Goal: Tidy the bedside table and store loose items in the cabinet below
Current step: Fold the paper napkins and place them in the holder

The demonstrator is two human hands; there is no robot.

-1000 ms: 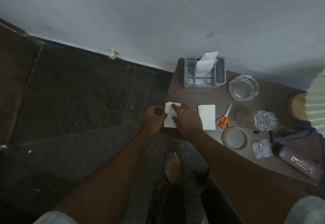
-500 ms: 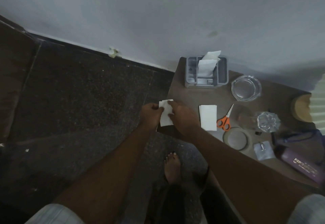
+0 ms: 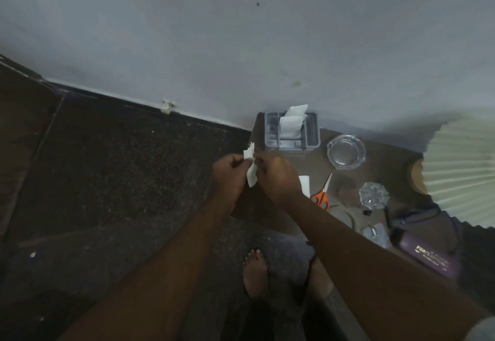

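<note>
We see matt white paper [image 3: 251, 173], a glossy clear glass ashtray [image 3: 346, 151], a smooth wood-look table [image 3: 302, 161], grey plastic organizer [image 3: 292, 133], rough speckled floor [image 3: 128, 169].

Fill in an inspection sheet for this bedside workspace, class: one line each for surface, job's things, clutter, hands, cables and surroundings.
Surface: brown bedside table, crowded.
Job's things: white paper held up between both hands; second white paper lying flat.
Clutter: grey organiser with papers, glass ashtray, orange scissors, purple case.
Hands: left hand and right hand both pinch the paper.
Cables: nothing seen.
Surroundings: grey wall, dark speckled floor, pleated lampshade, bare foot.
</note>
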